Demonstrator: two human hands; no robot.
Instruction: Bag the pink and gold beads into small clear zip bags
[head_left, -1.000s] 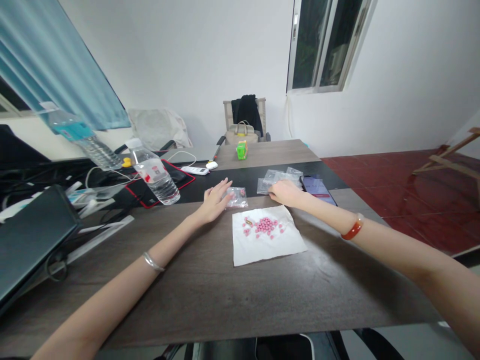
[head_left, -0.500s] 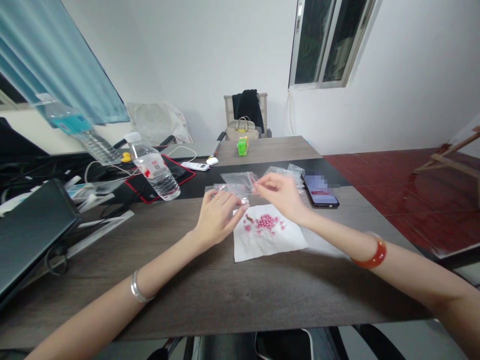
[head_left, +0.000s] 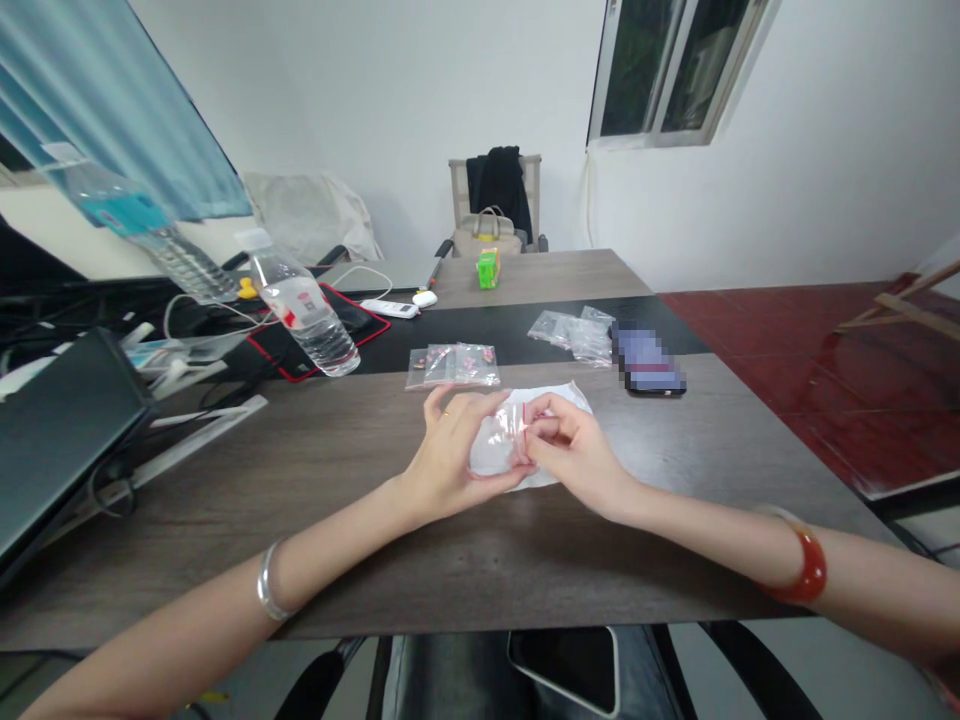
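Observation:
A clear zip bag (head_left: pixel 499 437) with a red strip is held between both hands, over a white paper sheet (head_left: pixel 574 397). My left hand (head_left: pixel 459 450) grips the bag's left and lower side, thumb below and fingers above. At the bag's red edge, my right hand (head_left: pixel 574 450) pinches with thumb and fingertips. The pink beads on the paper are hidden behind the bag and hands. Just beyond my left hand lie small clear bags (head_left: pixel 454 365) with little pink pieces inside.
More clear bags (head_left: pixel 576 335) lie beside a phone (head_left: pixel 649 362) at the right. Water bottles (head_left: pixel 307 315), a red-edged black pad, cables and a laptop (head_left: pixel 67 440) occupy the left. A green box (head_left: pixel 488 269) stands at the far end.
The clear bag and both hands have come nearer and over the paper, covering the beads. My left hand has left the small bags and now grips the held bag. The view has tilted slightly.

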